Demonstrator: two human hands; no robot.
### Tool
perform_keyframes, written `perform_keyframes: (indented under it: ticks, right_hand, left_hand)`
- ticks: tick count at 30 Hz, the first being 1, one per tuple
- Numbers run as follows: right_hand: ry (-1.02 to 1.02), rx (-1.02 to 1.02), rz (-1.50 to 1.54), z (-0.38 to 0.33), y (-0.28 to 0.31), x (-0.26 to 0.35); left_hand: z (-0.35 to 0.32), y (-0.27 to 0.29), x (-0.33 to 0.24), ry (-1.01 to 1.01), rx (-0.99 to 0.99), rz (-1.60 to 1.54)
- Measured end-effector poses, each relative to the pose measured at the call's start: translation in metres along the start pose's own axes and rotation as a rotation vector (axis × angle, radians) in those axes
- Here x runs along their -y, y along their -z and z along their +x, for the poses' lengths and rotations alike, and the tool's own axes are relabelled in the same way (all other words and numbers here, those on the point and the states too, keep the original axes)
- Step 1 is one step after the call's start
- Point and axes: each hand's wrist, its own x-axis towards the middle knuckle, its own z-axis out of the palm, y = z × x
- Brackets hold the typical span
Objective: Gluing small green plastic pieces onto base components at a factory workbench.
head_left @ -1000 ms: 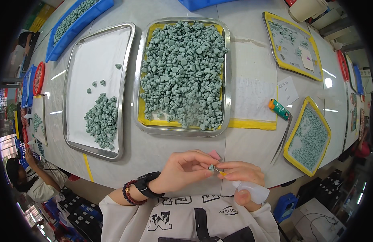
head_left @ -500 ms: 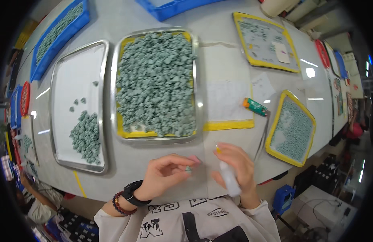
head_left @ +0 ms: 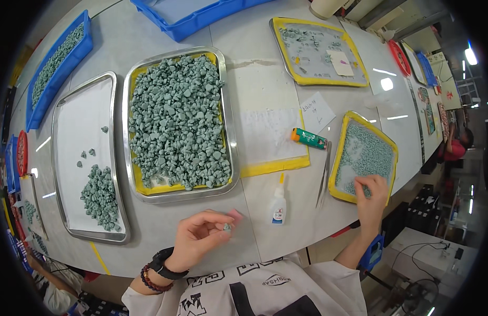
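Note:
In my left hand (head_left: 197, 239), a small grey-green piece (head_left: 227, 227) is pinched between thumb and fingers. A pink pad (head_left: 235, 215) shows behind those fingertips; whether I hold it is unclear. My right hand (head_left: 373, 196) reaches into the yellow-rimmed tray (head_left: 336, 190) on the right, fingertips pressed together among its tiny green pieces (head_left: 362, 150). Anything between them is too small to make out. A white glue bottle (head_left: 278, 206) with a yellow tip stands upright between my hands. Beyond it lie a green, orange-ended tube-like object (head_left: 309, 138) and metal tweezers (head_left: 323, 176).
A metal tray (head_left: 176, 198) heaped with green pieces stands ahead, with a white-lined tray (head_left: 75, 158) to its left. Farther off are blue bins (head_left: 85, 45) and another yellow-rimmed tray (head_left: 318, 81). Paper (head_left: 319, 110) lies near the tube. Another person (head_left: 455, 145) is at far right.
My right hand has let go of the glue bottle, now standing on the table, and moved right to the small-piece tray. My left hand still pinches its piece; the view has shifted.

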Motion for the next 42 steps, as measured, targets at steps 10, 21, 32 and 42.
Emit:
perform_keyframes:
  ticks: [10,21,32,42]
  right_hand:
    - [0.051,0.142,-0.134,0.008,-0.001,0.002]
    - [0.121,0.089,-0.165,0.008,-0.009,0.016]
    - [0.612,0.211,0.655,-0.018,-0.027,0.157]
    - [0.668,0.233,0.607,-0.019,-0.032,0.163]
  left_hand:
    - [0.001,-0.005,-0.005,0.009,-0.015,-0.007]
    - [-0.003,-0.008,-0.008,0.051,-0.045,0.008]
    - [-0.003,-0.007,-0.003,0.035,0.027,0.052]
    - [-0.004,-0.004,-0.005,0.083,0.051,0.061]
